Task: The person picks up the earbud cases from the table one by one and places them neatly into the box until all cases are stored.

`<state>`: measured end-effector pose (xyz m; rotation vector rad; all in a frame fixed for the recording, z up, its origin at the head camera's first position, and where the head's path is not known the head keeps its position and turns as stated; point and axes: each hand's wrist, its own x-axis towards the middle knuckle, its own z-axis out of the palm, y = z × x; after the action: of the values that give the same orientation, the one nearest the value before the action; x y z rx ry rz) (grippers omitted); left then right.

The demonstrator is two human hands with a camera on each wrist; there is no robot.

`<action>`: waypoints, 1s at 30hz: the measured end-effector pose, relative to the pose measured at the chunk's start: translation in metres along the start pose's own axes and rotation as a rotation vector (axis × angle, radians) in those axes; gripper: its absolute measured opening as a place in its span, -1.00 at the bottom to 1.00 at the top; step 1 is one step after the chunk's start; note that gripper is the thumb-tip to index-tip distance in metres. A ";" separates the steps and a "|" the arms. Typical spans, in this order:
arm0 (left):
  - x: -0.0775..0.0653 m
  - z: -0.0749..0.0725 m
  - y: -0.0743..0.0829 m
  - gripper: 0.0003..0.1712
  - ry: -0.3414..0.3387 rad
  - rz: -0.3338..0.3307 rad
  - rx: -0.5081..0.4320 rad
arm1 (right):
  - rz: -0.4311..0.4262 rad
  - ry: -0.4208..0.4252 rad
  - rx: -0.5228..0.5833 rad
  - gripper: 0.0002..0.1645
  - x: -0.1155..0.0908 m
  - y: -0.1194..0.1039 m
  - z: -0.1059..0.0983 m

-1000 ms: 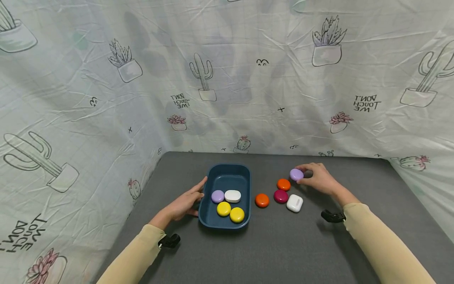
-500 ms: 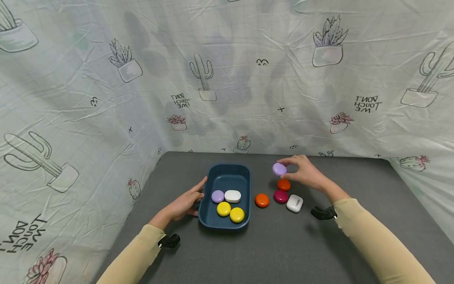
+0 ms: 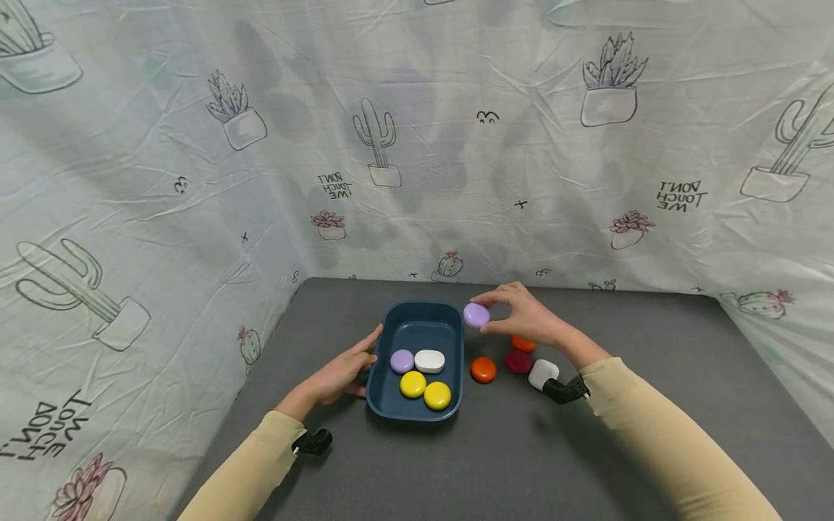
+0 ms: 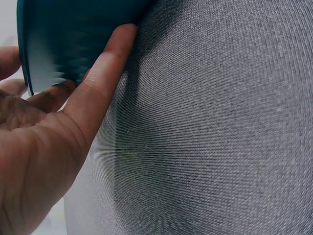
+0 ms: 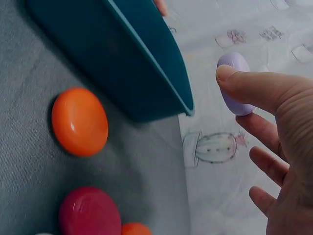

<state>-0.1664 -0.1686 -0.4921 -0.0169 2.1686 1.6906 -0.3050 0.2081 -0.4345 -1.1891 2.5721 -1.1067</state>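
Observation:
My right hand (image 3: 524, 317) pinches a smooth, rounded lilac disc (image 3: 476, 315) between thumb and fingers, raised beside the right rim of a dark blue tray (image 3: 426, 311). In the right wrist view the held lilac disc (image 5: 235, 83) shows nearly edge-on, the thumb across its face. My left hand (image 3: 340, 373) rests against the tray's left side, fingers extended; the left wrist view shows its thumb (image 4: 100, 78) along the outer wall. Inside the tray lie another lilac disc (image 3: 402, 362), a white oblong piece (image 3: 430, 361) and two yellow discs (image 3: 413, 385).
Right of the tray on the grey table (image 3: 456, 470) lie an orange disc (image 3: 483, 370), a dark red disc (image 3: 518, 362) and a white rounded-square piece (image 3: 543, 373). A second orange disc (image 3: 524, 343) is partly hidden by the right hand. A printed cloth (image 3: 430, 145) hangs behind the table.
The right hand has carried the lilac disc leftward from beyond the orange disc to the tray's right rim. The left hand and tray have stayed in place.

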 end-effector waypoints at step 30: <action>-0.002 0.009 0.010 -0.25 -0.002 -0.052 -0.122 | -0.023 -0.179 -0.195 -0.44 0.034 -0.022 0.043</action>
<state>-0.1638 -0.1577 -0.4841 -0.1035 2.0423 1.7897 -0.2985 0.1503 -0.4450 -1.2955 2.5787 -0.7289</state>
